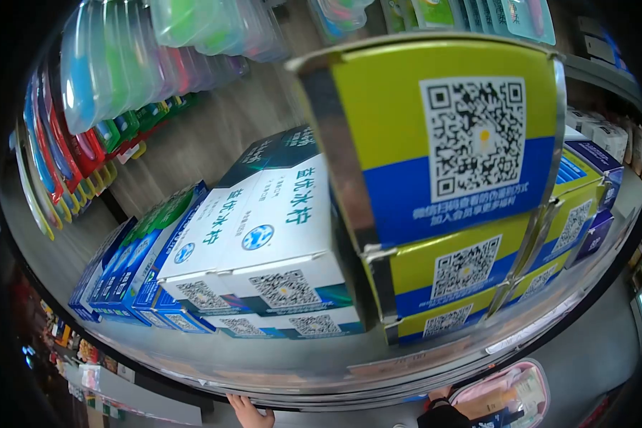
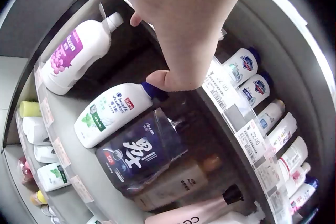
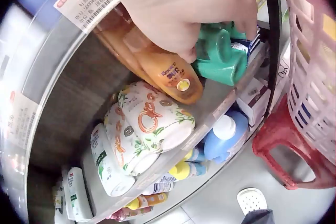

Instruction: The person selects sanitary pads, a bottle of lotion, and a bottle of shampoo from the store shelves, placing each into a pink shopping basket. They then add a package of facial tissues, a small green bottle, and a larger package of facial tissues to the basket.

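My left hand point(image 1: 250, 412) is at the front edge of the shelf in the head view, fingers up against the edge and thumb out to the side. In the left wrist view that thumb overlaps the dark blue cap of a white shampoo bottle point(image 2: 113, 113) lying in the shelf below; the other fingers are mostly hidden. My right hand point(image 3: 194, 11) hangs over a green plastic bottle with a handle point(image 3: 220, 58), thumb and one finger pointing down on either side of it. I cannot tell whether it grips the bottle. An amber bottle point(image 3: 170, 74) lies beside the thumb.
Toothpaste boxes in white point(image 1: 278, 221) and yellow-blue point(image 1: 449, 135) are stacked on the upper shelf, with hanging toothbrush packs point(image 1: 114, 64) behind. A pink basket point(image 1: 528, 378) holding goods stands at the right. Wrapped rolls point(image 3: 149, 121) sit in the lower shelf.
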`<action>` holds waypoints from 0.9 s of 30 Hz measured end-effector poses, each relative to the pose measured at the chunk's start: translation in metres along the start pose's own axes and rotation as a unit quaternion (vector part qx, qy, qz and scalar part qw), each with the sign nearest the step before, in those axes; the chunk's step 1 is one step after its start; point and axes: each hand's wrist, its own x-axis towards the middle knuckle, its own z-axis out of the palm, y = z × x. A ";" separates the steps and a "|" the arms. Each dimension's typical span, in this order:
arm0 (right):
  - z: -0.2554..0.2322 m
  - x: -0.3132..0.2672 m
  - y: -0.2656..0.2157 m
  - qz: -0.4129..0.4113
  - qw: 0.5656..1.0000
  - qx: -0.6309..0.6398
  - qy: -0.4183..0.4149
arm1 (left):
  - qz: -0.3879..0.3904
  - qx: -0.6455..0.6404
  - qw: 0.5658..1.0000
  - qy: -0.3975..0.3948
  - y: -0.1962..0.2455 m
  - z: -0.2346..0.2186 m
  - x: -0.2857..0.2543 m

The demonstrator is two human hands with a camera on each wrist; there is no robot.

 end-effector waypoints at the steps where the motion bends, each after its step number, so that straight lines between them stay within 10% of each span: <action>1: 0.001 0.001 -0.001 0.000 1.000 -0.001 0.003 | -0.003 0.001 1.000 -0.002 0.000 0.000 0.000; 24: -0.022 -0.034 -0.003 -0.042 0.987 -0.071 0.135 | 0.023 -0.011 0.999 -0.020 -0.007 -0.001 -0.002; 27: 0.010 -0.044 0.004 -0.077 0.985 -0.137 -0.064 | 0.023 -0.021 0.999 -0.013 0.002 -0.006 -0.002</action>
